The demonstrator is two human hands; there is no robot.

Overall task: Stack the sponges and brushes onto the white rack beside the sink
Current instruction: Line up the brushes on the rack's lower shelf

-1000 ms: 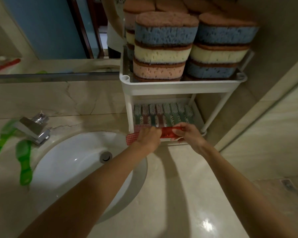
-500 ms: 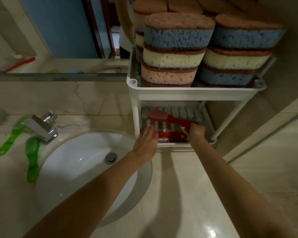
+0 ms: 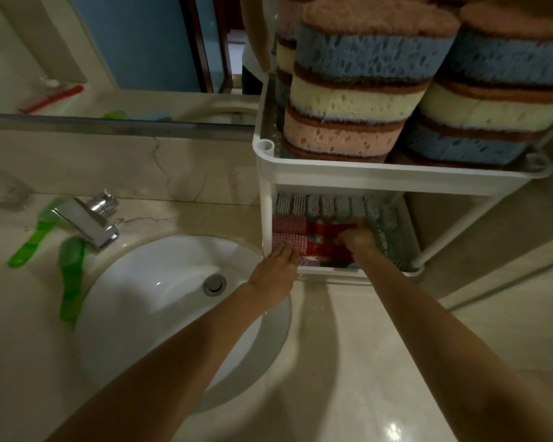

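The white rack [image 3: 396, 178] stands on the counter right of the sink. Its top shelf carries stacked sponges [image 3: 358, 100] in blue, cream and pink layers. Several brushes lie in the lower shelf, grey-bristled ones at the back [image 3: 329, 205] and red ones [image 3: 320, 239] in front. My right hand [image 3: 356, 237] reaches into the lower shelf, fingers curled on a red brush handle. At the shelf's front left corner, my left hand [image 3: 276, 269] rests with straight fingers touching the red brush bristles. Two green brushes [image 3: 71, 275] lie on the counter left of the sink.
The round white sink [image 3: 160, 301] sits left of the rack, with a chrome tap [image 3: 90, 221] behind it. A mirror edge [image 3: 115, 126] runs along the back wall. Bare marble counter [image 3: 348, 362] stretches in front of the rack.
The red brush went from the shelf's front edge into the lower shelf and now lies low among the others. My right hand followed it in; my left hand stayed at the front corner.
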